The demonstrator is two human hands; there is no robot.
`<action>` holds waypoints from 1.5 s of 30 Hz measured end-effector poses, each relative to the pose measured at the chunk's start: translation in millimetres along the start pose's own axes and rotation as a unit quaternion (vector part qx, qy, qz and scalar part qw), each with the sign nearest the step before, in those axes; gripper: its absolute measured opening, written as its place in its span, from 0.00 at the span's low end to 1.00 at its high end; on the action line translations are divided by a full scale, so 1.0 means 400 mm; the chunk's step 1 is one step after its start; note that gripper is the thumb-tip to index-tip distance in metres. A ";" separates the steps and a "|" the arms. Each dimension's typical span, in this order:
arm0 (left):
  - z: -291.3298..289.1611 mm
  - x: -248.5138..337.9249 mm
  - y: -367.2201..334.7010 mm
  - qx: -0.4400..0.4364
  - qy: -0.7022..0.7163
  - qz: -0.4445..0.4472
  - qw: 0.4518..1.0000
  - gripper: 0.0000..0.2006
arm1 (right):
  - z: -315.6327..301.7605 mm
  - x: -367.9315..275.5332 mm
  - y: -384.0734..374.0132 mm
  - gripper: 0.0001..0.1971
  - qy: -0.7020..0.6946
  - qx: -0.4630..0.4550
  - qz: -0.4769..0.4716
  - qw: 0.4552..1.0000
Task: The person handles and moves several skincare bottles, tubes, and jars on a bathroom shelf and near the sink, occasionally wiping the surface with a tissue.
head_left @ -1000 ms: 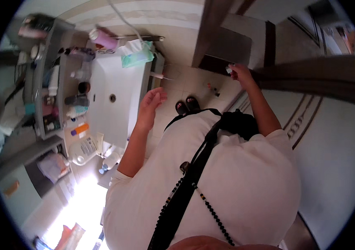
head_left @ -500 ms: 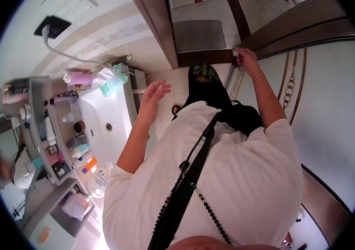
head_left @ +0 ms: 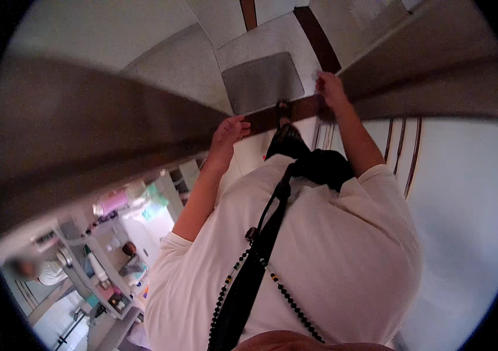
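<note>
My left hand [head_left: 229, 138] hangs in front of the brown door frame on the left [head_left: 114, 117]. Its fingers are loosely bent and apart, with nothing seen in them. Over the dark threshold strip [head_left: 260, 121], my right hand [head_left: 331, 92] is closed, near the brown door frame on the right [head_left: 418, 70]. Something small and pale shows at its fingertips, too blurred to name. Below the hands, one foot in a dark sandal [head_left: 284, 108] is at the threshold.
A grey mat [head_left: 262, 82] lies on the floor beyond the threshold. Behind at left are a white sink [head_left: 149, 234], shelves with several bottles [head_left: 95, 263] and a mirror [head_left: 44, 292]. A pale panel with brown strips [head_left: 465, 222] stands at right.
I have moved forward into the doorway. The sink has slid back to the lower left and the left door frame has come close. Both hands stay raised, the right still closed.
</note>
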State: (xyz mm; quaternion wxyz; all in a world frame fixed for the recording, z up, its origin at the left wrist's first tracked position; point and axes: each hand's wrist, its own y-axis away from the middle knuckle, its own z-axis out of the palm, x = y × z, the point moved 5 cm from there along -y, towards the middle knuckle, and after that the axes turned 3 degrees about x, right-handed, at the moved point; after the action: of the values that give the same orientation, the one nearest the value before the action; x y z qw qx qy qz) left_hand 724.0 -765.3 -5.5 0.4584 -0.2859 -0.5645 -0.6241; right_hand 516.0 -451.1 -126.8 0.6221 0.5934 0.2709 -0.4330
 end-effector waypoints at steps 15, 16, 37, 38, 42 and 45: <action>0.351 0.654 -0.873 0.012 -0.101 0.055 0.993 0.20 | 0.421 -0.736 -0.524 0.09 0.175 -0.362 -0.082 0.912; 0.386 0.692 -0.921 -0.004 -0.102 0.061 0.993 0.19 | 0.400 -0.798 -0.542 0.09 0.170 -0.354 -0.082 0.916; 1.498 0.917 -2.038 -0.511 -0.239 -0.052 0.824 0.16 | -0.314 -1.313 -1.209 0.07 -0.057 0.218 -0.163 0.961; 1.558 0.915 -2.067 -0.516 -0.239 -0.053 0.821 0.16 | -0.355 -1.328 -1.245 0.09 -0.069 0.224 -0.172 0.957; 1.812 0.889 -2.213 -0.557 -0.263 -0.026 0.788 0.16 | -0.575 -1.427 -1.413 0.07 -0.074 0.230 -0.152 0.958; 2.039 0.907 -2.289 -0.575 -0.233 -0.040 0.783 0.15 | -0.774 -1.554 -1.511 0.07 -0.073 0.261 -0.180 0.946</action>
State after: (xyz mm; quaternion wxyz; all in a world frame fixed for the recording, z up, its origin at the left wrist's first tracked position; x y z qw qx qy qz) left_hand -377.6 -120.0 69.0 0.0376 -0.6103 -0.2015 -0.7652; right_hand -246.6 33.0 51.5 0.3750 0.6433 0.2047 -0.6353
